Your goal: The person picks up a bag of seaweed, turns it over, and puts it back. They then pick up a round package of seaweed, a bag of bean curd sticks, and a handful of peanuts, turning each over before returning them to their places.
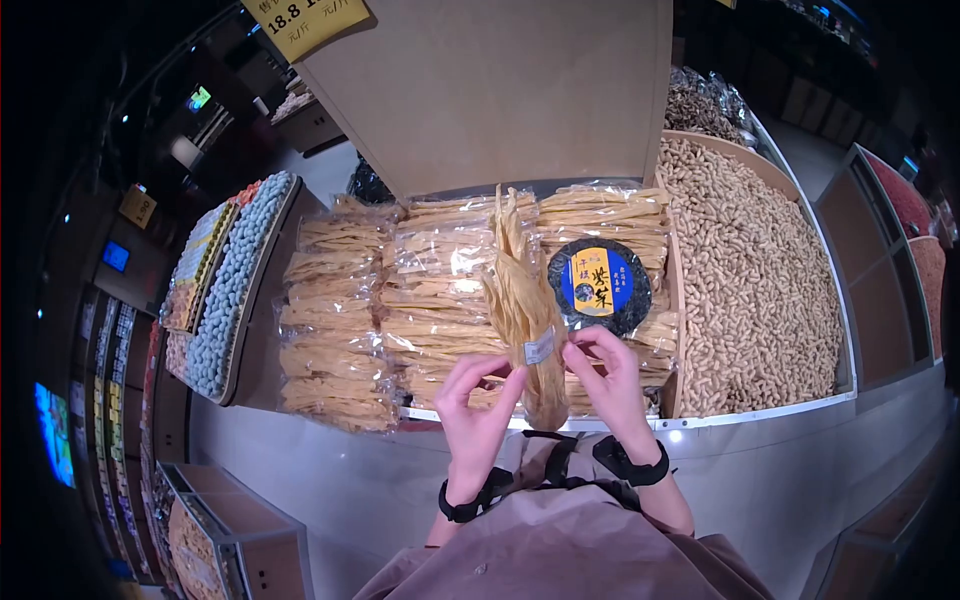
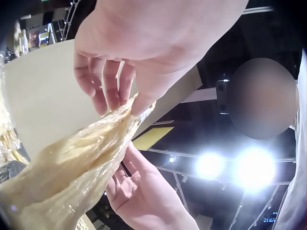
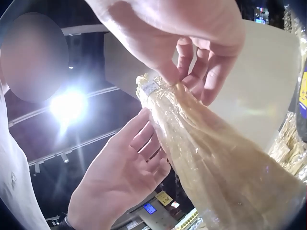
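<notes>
A clear plastic bag of dried yuba sticks with a white label stands up before the wearer, over the bin. My left hand pinches its left edge near the lower end between thumb and fingers. On the opposite edge, thumb and fingertips of my right hand pinch the plastic. The left wrist view has the left hand at the narrow gathered end, the bag widening away. From the right wrist, the right hand grips the film beside the label.
More bagged yuba lies in stacked rows beneath. A round dark seaweed pack with a blue and yellow label sits on the right rows. Peanuts fill the bin at right. Blue-grey eggs stand in a tray at left. Behind rises a beige panel.
</notes>
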`<state>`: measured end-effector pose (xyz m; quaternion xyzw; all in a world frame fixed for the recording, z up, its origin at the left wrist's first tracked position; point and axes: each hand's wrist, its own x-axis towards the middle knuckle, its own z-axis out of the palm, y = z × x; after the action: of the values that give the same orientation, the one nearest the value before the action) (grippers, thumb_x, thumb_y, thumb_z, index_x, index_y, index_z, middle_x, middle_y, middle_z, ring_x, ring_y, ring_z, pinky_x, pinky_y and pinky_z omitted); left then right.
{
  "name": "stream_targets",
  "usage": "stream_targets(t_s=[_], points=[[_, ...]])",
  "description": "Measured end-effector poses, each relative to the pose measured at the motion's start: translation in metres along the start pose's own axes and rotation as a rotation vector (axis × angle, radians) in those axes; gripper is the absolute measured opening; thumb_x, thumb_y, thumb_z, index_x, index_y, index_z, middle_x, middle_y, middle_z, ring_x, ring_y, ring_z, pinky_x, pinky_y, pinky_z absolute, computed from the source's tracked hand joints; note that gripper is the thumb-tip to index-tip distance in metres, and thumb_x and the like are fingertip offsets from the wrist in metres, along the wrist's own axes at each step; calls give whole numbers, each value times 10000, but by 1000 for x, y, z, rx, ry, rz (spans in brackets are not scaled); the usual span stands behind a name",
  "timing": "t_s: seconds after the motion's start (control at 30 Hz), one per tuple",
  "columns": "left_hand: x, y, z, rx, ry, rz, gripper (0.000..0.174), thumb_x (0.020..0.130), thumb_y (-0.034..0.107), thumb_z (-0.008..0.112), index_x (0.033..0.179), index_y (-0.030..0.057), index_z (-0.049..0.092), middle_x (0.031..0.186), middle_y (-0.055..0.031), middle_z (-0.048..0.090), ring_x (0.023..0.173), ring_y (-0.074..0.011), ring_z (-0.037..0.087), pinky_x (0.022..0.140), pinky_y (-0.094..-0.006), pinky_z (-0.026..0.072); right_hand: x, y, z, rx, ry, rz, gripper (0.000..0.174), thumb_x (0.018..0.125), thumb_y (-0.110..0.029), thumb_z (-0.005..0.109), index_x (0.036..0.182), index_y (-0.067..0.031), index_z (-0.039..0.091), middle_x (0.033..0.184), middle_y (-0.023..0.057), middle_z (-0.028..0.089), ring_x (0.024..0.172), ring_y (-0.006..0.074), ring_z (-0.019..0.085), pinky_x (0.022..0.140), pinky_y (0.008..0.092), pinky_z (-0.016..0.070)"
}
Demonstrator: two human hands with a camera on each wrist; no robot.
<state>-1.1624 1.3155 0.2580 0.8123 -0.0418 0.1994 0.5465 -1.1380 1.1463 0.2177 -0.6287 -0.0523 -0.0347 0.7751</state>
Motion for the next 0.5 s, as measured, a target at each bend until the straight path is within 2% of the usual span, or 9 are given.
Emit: stream_targets(t_s=[0.07, 0.13, 0.17, 0.2, 0.27, 0.3, 0.37, 0.5], points=[[-1, -3, 4, 94, 79, 94, 174, 789, 31, 784, 953, 6, 731, 878, -76, 691, 776, -143, 643, 659, -254, 487, 0, 0, -1, -32, -25, 14, 190, 945, -140, 665, 1050, 13, 625, 1004, 42, 658, 902, 96, 637, 708, 235, 528], [-1, 0, 5, 122, 91, 107, 173, 788, 32, 786, 950, 6, 732, 878, -81, 693, 773, -151, 644, 660, -258, 491, -2, -6, 2, -58, -41, 74, 233, 939, -176, 679, 1080, 0, 618, 1054, 49, 656, 974, 106, 630, 739, 256, 529], [0, 1, 6, 149, 106, 118, 172, 787, 34, 788, 948, 6, 733, 879, -86, 694, 770, -159, 646, 662, -263, 495, -2, -5, 4, -23, -57, 79, 332, 905, -232, 728, 1104, -2, 596, 1090, 54, 640, 1027, 108, 614, 755, 269, 529], [0, 2, 7, 152, 102, 120, 172, 787, 34, 788, 948, 6, 733, 879, -86, 694, 770, -159, 646, 662, -263, 495, -1, 0, 2, -19, -54, 79, 332, 905, -232, 728, 1104, -2, 596, 1090, 54, 640, 1027, 108, 614, 755, 269, 529], [-1, 3, 8, 165, 98, 135, 183, 782, 26, 792, 954, 3, 735, 881, -90, 694, 775, -165, 651, 677, -271, 505, -2, 11, 0, -74, -124, -26, 474, 852, -227, 788, 1185, -9, 529, 1128, 69, 627, 1058, 131, 610, 790, 290, 540], [-2, 3, 9, 167, 93, 137, 183, 782, 26, 792, 954, 3, 735, 881, -90, 694, 775, -165, 651, 677, -271, 505, -4, 8, 2, -70, -120, -26, 474, 852, -227, 788, 1185, -9, 529, 1128, 69, 627, 1058, 131, 610, 790, 290, 540], [-3, 6, 9, 168, 48, 152, 205, 771, 14, 795, 967, -2, 735, 891, -98, 693, 784, -179, 659, 694, -277, 518, -7, -2, 7, 82, -110, 98, 631, 800, -200, 835, 1264, -33, 441, 1155, 88, 620, 1066, 158, 613, 833, 313, 547], [0, 7, 9, 137, 1, 126, 203, 770, 2, 774, 968, -15, 729, 881, -91, 687, 822, -163, 640, 728, -276, 505, -3, 5, 1, 64, -121, 116, 699, 801, -164, 832, 1319, -56, 375, 1173, 98, 619, 1068, 175, 616, 868, 327, 546]])
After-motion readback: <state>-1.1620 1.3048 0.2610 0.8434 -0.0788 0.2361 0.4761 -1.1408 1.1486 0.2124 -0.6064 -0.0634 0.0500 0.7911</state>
